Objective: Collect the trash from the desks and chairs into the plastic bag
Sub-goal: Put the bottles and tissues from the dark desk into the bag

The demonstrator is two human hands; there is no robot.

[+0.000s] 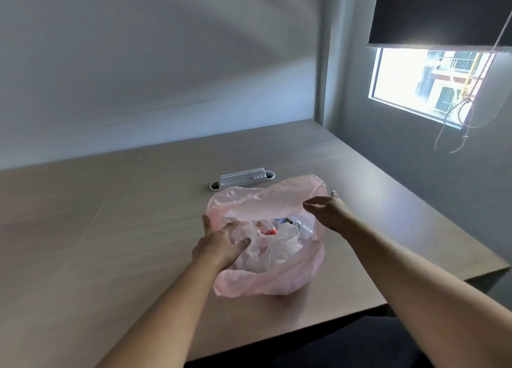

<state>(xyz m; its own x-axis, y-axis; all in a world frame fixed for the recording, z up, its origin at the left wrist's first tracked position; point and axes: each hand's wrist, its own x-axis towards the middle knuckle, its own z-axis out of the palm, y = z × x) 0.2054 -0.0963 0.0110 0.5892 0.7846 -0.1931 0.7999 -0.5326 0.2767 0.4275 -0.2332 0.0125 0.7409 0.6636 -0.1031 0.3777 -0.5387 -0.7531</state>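
Note:
A pink translucent plastic bag [279,273] stands on the wooden desk [116,243], its mouth open toward me. Inside lies crumpled white trash [279,243] with a small red piece and something dark behind it. My left hand [221,246] rests on the bag's left rim, fingers spread and lying against the plastic and the white trash. My right hand [329,211] hovers at the bag's right upper edge, fingers relaxed and held out over the far flap, holding nothing.
A white plastic cable outlet [242,180] is set into the desk just behind the bag. The desk meets a grey wall at the back and right. A window with a dark roller blind [443,10] and a hanging cord [471,102] is at the upper right.

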